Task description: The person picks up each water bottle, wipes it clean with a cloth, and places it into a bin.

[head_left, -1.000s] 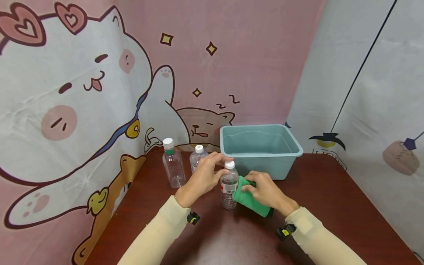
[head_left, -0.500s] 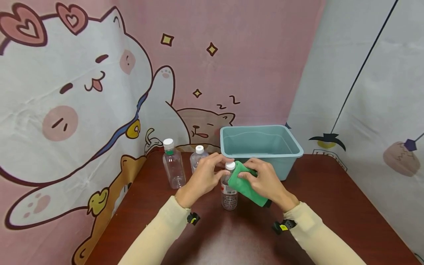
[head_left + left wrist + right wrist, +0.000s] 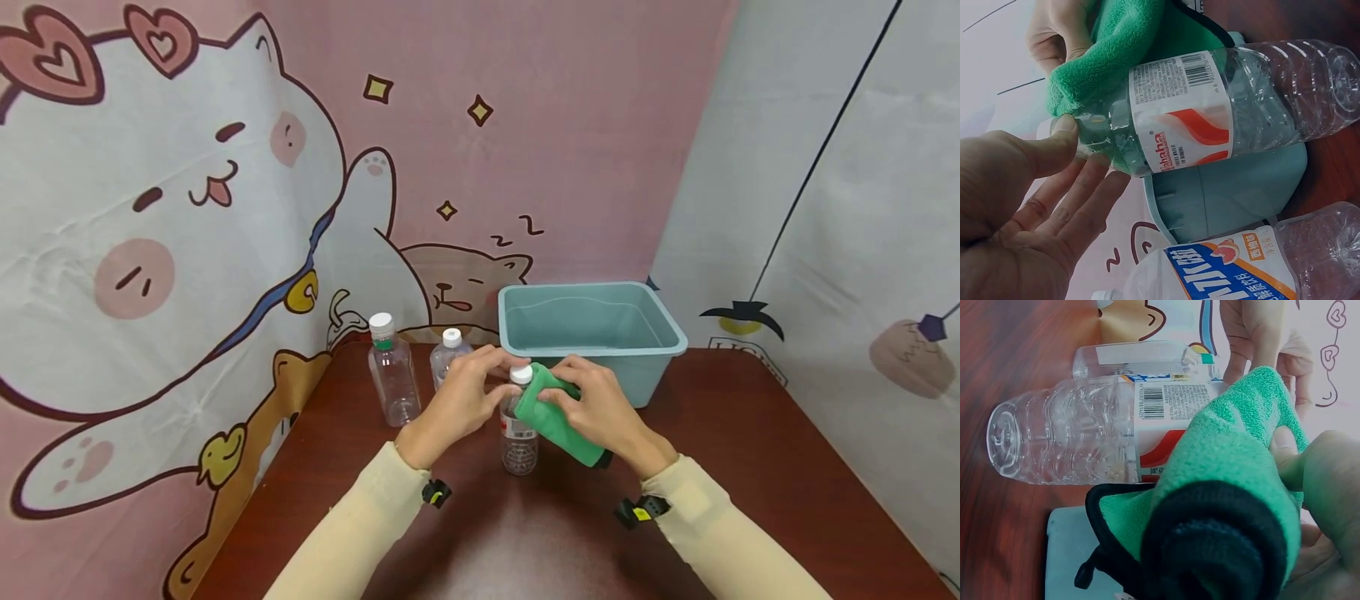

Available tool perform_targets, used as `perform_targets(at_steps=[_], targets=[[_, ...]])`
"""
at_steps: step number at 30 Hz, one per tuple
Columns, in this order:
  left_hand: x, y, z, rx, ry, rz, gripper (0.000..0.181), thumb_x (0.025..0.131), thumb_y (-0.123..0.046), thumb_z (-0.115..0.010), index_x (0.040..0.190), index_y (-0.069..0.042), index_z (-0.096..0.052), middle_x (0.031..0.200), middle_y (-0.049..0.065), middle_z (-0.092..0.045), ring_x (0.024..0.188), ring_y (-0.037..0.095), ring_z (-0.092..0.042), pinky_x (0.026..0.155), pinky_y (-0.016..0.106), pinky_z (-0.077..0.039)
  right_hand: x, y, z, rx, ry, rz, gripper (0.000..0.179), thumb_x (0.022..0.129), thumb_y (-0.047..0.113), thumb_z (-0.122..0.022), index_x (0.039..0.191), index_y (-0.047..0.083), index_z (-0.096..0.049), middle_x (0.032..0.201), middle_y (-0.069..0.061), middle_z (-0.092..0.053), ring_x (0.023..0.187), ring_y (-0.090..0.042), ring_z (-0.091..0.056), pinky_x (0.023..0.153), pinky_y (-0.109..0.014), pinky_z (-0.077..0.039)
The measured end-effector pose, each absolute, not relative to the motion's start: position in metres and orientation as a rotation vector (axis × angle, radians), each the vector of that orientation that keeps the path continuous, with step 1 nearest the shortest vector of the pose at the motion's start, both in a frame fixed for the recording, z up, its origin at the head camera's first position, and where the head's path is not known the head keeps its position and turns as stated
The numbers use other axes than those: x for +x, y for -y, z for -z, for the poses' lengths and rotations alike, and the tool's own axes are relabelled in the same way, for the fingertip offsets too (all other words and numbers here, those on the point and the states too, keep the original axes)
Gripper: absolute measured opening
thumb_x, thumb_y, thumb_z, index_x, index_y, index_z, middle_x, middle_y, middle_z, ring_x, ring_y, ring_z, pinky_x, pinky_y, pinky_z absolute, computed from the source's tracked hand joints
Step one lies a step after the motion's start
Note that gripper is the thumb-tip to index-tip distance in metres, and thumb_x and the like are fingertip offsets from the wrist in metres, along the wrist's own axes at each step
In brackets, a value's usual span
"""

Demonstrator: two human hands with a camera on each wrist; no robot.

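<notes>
In the head view, the clear plastic water bottle stands upright on the dark red-brown counter, its long axis vertical and its white cap uppermost. The left hand reaches in from the left, thumb and fingertips pinching around the bottle's neck just below the cap. The right hand comes from the other side and pinches a green plush cloth, which slants down to the right from the cap and touches the bottle's upper part. A teal plastic tub is behind, and to the left are a clear bottle with a green neck ring and a smaller white-capped bottle.

In the left wrist view, the water bottle lies across the picture, neck to the left and ridged base to the right, slightly higher at the base end. The left thumb meets the neck, with the fingers behind it. The white label has red waves, red lettering and a barcode.

In the right wrist view, the bottle's base points left; the cloth, rolled with a black edge, covers its neck, and the right thumb presses into the pile.
</notes>
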State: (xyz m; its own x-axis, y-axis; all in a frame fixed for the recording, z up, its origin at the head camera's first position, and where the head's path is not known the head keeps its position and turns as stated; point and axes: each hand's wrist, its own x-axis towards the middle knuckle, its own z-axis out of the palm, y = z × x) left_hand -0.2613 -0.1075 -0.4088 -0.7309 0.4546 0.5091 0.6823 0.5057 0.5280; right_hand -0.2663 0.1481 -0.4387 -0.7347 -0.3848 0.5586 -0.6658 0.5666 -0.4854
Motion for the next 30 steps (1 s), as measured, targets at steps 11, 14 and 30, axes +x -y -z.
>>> perform_targets(at_steps=[11,14,30], targets=[[-0.260,0.108,0.409,-0.945,2.452,1.059,0.043,0.100,-0.005,-0.091,0.142,-0.006,-0.079,0.130,0.012,-0.080,0.114,0.024,-0.086,0.097,0.033,-0.072,-0.267,-0.157,0.449,0.876,2.489,-0.894,0.016,0.100,0.010,-0.092,0.116,0.006,-0.089,0.106,-0.003,-0.078,0.089,-0.013,-0.072,0.075,-0.029,-0.059],[-0.259,0.108,0.409,-0.931,2.462,1.055,0.043,0.100,-0.005,-0.090,0.142,-0.006,-0.079,0.130,0.011,-0.080,0.115,0.024,-0.085,0.097,0.032,-0.072,-0.269,-0.159,0.459,0.886,2.537,-0.865,0.018,0.099,0.010,-0.093,0.117,0.007,-0.090,0.106,-0.001,-0.079,0.093,-0.013,-0.075,0.077,-0.028,-0.061],[-0.258,0.106,0.411,-0.933,2.447,1.098,0.040,0.101,-0.003,-0.089,0.140,-0.006,-0.079,0.128,0.013,-0.080,0.114,0.026,-0.085,0.098,0.043,-0.073,-0.276,-0.162,0.512,1.043,2.719,-0.766,0.012,0.098,0.014,-0.094,0.097,0.012,-0.082,0.097,0.001,-0.072,0.080,-0.002,-0.059,0.069,-0.022,-0.051]])
